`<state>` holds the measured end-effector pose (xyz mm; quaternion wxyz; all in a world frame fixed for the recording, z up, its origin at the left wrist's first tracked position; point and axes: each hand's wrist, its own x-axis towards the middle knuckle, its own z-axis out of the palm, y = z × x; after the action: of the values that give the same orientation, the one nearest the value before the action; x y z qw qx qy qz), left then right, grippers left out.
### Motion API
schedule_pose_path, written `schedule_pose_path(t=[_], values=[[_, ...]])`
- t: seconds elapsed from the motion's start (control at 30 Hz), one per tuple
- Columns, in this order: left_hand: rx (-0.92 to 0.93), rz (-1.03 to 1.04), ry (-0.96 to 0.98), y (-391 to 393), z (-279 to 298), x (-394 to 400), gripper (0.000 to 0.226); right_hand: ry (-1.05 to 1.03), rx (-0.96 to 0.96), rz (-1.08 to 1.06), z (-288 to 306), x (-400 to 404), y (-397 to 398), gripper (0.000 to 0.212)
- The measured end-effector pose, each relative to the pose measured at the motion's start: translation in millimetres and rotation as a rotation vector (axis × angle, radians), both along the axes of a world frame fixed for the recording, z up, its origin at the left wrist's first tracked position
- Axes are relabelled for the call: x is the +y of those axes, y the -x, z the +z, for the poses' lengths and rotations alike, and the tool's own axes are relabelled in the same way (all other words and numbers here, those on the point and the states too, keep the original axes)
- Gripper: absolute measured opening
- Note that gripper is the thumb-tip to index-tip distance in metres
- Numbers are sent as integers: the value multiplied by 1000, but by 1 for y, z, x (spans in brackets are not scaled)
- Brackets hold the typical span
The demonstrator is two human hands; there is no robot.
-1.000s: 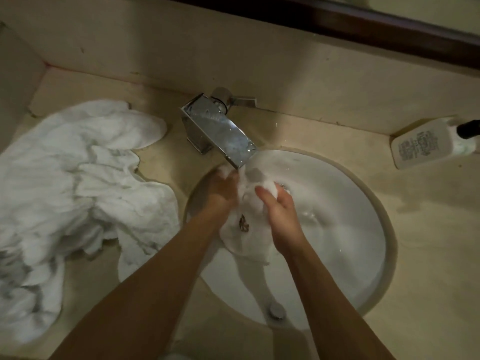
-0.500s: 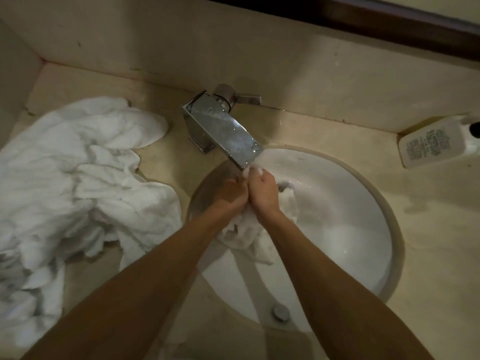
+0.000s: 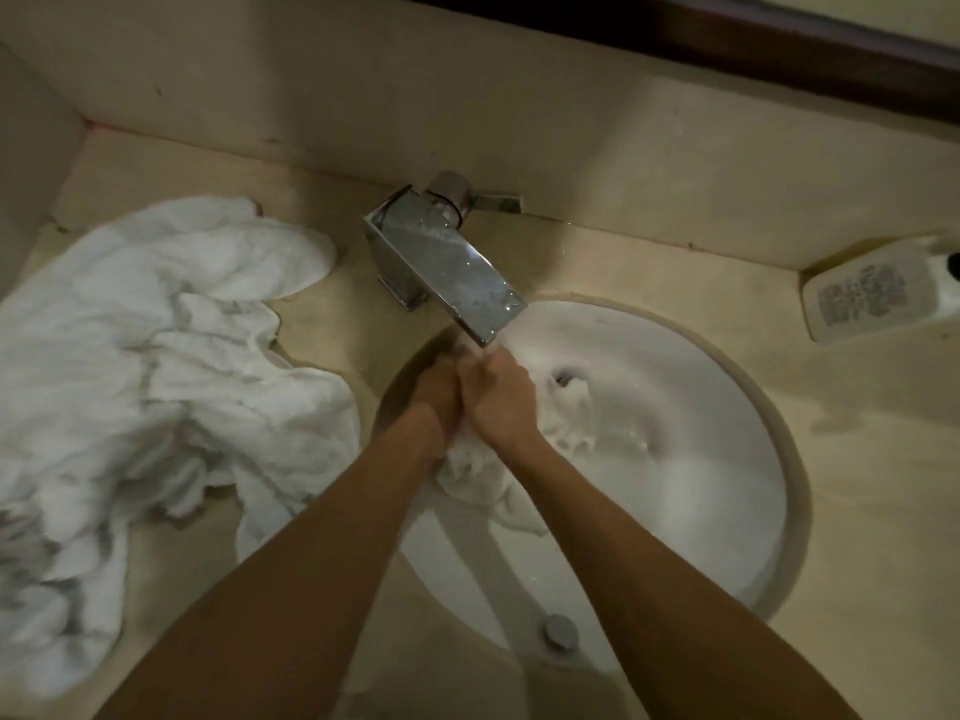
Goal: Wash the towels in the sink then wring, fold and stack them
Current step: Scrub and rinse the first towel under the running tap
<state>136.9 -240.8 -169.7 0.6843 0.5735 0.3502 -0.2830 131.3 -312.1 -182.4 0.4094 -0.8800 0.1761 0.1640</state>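
Observation:
A small white wet towel (image 3: 569, 426) lies bunched in the round white sink (image 3: 727, 511), just under the chrome faucet (image 3: 447, 275). My left hand (image 3: 434, 394) and my right hand (image 3: 501, 402) are pressed side by side beneath the spout, both gripping the towel's upper part. Loose folds of the towel spill out below my wrists and to the right of my right hand. A heap of white towels (image 3: 150, 387) covers the counter to the left of the sink.
A white soap bottle (image 3: 878, 298) lies on its side on the beige counter at the far right. A chrome overflow cap (image 3: 561, 632) sits on the sink's near wall. The beige backsplash runs close behind the faucet.
My hands have come together under the spout, bunching the towel between them. A second ago they were apart with the towel spread between them.

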Motion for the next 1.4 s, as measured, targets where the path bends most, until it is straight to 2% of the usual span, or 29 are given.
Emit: schedule_pose_path(t=[0.03,0.13,0.23,0.3,0.37,0.4,0.43,0.47,0.53,0.63,0.73,0.77,0.8,0.83,0.9,0.93,0.97,1.03,1.07,1.13,1.17,1.23,1.27,1.3,1.33,1.4], values=[[-4,-100,-78,5,-1,-3,39,-34,-8,-26,-4,-8,0,31],[-84,-319,-258,26,12,-18,43,-146,74,-408,-16,-46,0,34],[-174,-496,-415,39,7,-14,50,-484,110,-538,-8,-76,26,29],[-160,-443,-443,46,0,-2,61,-884,205,-545,4,-89,59,40],[-128,-352,-401,52,-2,7,43,-1246,399,-526,13,-99,92,61],[-103,-290,-330,50,1,10,32,-1372,514,-508,15,-100,105,68],[-35,-173,-203,48,1,15,27,-1410,608,-511,15,-98,112,69],[48,-25,-38,44,3,18,27,-1383,690,-516,12,-95,116,69],[229,83,167,44,-4,21,29,-1079,688,-439,7,-86,115,65],[401,62,288,51,-9,17,31,-334,303,-246,7,-74,99,38],[339,26,282,36,5,9,24,-98,-41,-105,4,-73,71,36],[279,38,271,30,10,6,26,-74,-82,-135,3,-71,61,34],[198,65,289,23,16,3,25,-136,-87,-221,7,-70,52,34],[101,75,302,20,19,1,22,-325,-57,-384,12,-68,43,35],[-14,98,336,22,25,1,13,-841,56,-645,22,-61,32,34],[-49,88,332,26,26,2,11,-993,114,-712,23,-59,30,43],[-96,70,283,33,17,5,13,-1054,165,-722,21,-58,29,55],[-146,67,204,44,7,7,15,-1004,261,-649,15,-55,33,66],[-127,72,176,48,1,8,13,-893,277,-585,10,-52,37,61],[-32,62,59,53,-6,10,16,-573,217,-430,-6,-50,44,43],[10,49,34,53,-10,12,21,-414,158,-347,-13,-50,48,40],[119,79,99,45,-12,13,26,-177,65,-231,-18,-53,47,38],[160,110,136,39,-13,11,39,-116,37,-227,-17,-52,43,34],[174,117,136,31,-13,9,47,-124,31,-266,-12,-52,38,29],[163,117,131,21,-10,6,48,-224,84,-341,-5,-46,32,25],[55,74,-1,6,-2,-3,34,-454,160,-412,11,-27,20,22]])
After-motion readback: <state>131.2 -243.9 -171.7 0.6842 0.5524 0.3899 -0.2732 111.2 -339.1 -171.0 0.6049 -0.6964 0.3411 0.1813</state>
